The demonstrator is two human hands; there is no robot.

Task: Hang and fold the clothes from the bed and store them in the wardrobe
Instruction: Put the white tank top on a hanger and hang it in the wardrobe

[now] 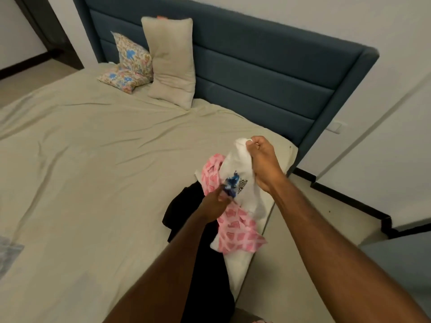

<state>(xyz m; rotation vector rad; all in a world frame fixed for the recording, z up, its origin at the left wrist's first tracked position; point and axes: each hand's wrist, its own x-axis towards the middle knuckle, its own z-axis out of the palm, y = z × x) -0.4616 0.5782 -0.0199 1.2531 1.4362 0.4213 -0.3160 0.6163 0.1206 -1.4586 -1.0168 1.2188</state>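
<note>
Bed (98,145): it is filling most of the view, covered in a pale creased sheet, with a blue padded headboard (256,73) at the far side.
Pillows: 1 plain beige pillow (171,64) is leaning upright against the headboard, and a flowered pillow (130,64) is slumping just to its left.
Clothes pile: it is sitting at the near right edge of the bed, with nothing from it hung or folded yet, as far as the view shows.
Black garment (186,206): it is lying at the bottom of the pile, trailing toward the near edge under the left forearm.
White T-shirt (238,164): it is being lifted off the pile, bunched, its blue print facing left; its lower part is sagging onto the bed edge.
Pink patterned garment (235,227): it is tangling around the white T-shirt, showing both above and below the left hand.
Right hand (263,164): it is gripping the top of the white T-shirt in a closed fist, held above the pile.
Left hand (214,201): it is pinching cloth low down where the print and the pink patterned garment meet; which of the 2 it is holding is unclear.
Step in hand: separating 1 garment from the heap, by my reading.
Next move: it is calling for pulling the white T-shirt free of the pink patterned garment, then finding both shoulders to spread it flat for folding or hanging.
</note>
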